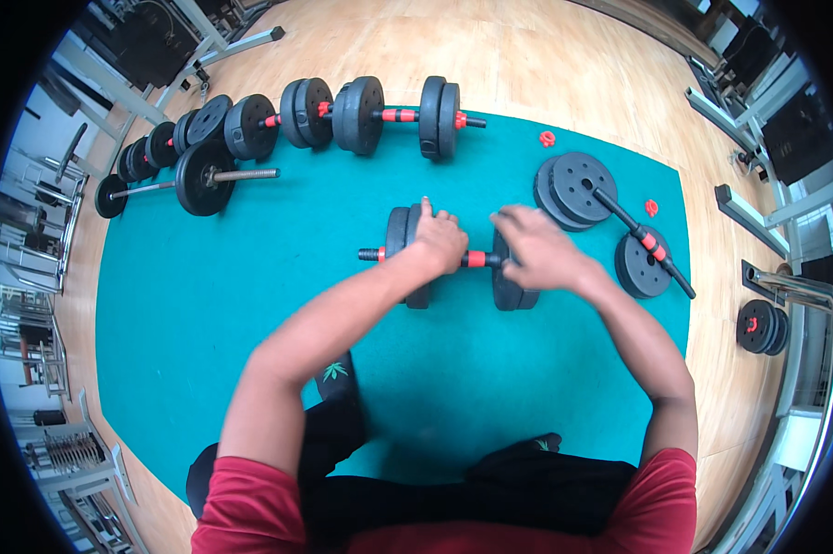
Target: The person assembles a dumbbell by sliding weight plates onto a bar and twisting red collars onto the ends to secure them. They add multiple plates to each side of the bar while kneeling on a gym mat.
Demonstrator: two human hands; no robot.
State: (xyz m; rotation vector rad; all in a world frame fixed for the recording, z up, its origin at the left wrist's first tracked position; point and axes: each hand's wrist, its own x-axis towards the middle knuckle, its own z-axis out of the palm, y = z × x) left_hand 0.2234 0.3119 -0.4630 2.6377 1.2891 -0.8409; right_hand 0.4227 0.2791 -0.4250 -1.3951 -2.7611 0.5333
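A dumbbell with a black and red bar and dark plates at both ends lies crosswise on the green mat, in front of me. My left hand is closed around it beside the left plates, thumb pointing up along them. Over the right plates reaches my right hand, slightly blurred, with its fingers apart and curved. It partly covers those plates, and whether it presses on them is hard to see. A threaded bar end with a red collar sticks out on the left.
Several dumbbells line the far left of the green mat. A barbell plate stands before them. On the right lie stacked plates, a loose bar and red collars. Gym machines surround the wooden floor.
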